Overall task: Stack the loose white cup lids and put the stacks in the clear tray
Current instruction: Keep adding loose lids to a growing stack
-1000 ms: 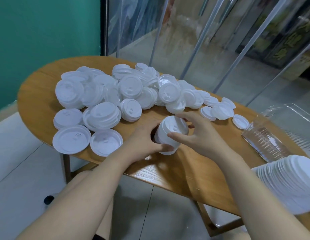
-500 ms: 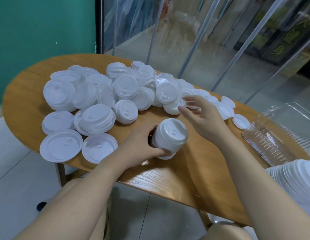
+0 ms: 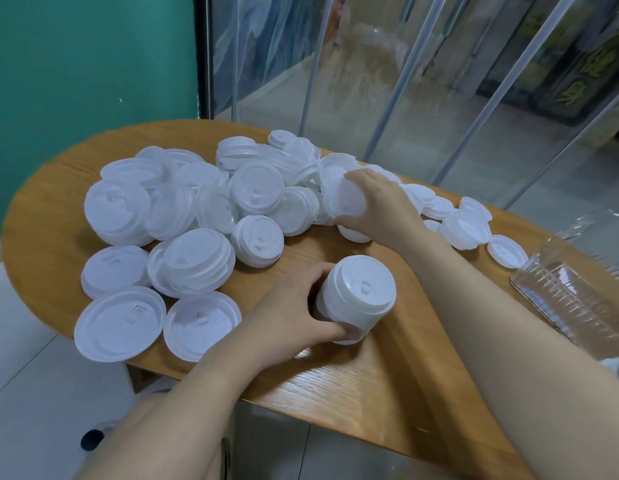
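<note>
You are mid-stacking at the table point(image 3: 52, 216): the pile point(image 3: 197, 209) of loose lids spreads from nine to twelve o'clock of your stack point(image 3: 356, 296), so by my reckoning most of the job is left. The tray point(image 3: 571, 299) lies at three o'clock, well apart from both hands, cut off by the right edge; whether it holds anything I cannot tell. Your left hand point(image 3: 294, 313) is curled round the stack's side, steadying it on the wood near the front edge. Your right hand point(image 3: 380, 202) is out at one o'clock, fingers wrapped over a tilted lid point(image 3: 342, 195) at the pile's edge; whether it grips one lid or a nested few is hard to make out. Next, I judge, you bring that lid back, turn it dome-up and seat it squarely on the stack. The stack's count is hidden behind your left fingers.
</note>
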A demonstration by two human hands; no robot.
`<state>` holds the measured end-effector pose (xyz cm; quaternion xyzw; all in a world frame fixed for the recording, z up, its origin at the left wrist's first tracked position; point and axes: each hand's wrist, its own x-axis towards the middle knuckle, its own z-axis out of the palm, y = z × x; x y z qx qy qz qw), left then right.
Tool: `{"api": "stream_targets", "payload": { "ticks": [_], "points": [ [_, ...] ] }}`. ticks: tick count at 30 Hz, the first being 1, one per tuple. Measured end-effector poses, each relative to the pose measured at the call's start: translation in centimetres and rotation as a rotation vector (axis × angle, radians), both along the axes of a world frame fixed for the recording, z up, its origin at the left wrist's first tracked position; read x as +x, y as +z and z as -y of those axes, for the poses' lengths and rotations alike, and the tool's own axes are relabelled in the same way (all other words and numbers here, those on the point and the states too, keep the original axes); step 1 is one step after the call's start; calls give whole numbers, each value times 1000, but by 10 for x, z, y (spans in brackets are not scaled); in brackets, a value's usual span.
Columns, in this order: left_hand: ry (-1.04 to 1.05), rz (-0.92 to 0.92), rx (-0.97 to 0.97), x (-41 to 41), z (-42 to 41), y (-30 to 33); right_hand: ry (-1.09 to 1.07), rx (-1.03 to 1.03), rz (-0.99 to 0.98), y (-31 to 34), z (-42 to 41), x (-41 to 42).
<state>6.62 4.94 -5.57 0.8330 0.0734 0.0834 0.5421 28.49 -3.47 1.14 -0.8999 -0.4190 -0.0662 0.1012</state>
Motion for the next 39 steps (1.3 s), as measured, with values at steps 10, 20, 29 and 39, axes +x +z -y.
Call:
{"api": "stream_targets", "payload": {
  "ticks": [10,20,29,39],
  "points": [
    [-19,1,-2,0,0,3,26,432,-268,41,51,-42],
    [-11,10,-52,-3,3,3,47,314,-405,43,101,-104],
    [-10,25,-48,-4,4,3,34,189,-392,29,105,-116],
    [-24,23,-55,-3,2,2,41,113,-313,29,94,-123]
  ]
}}
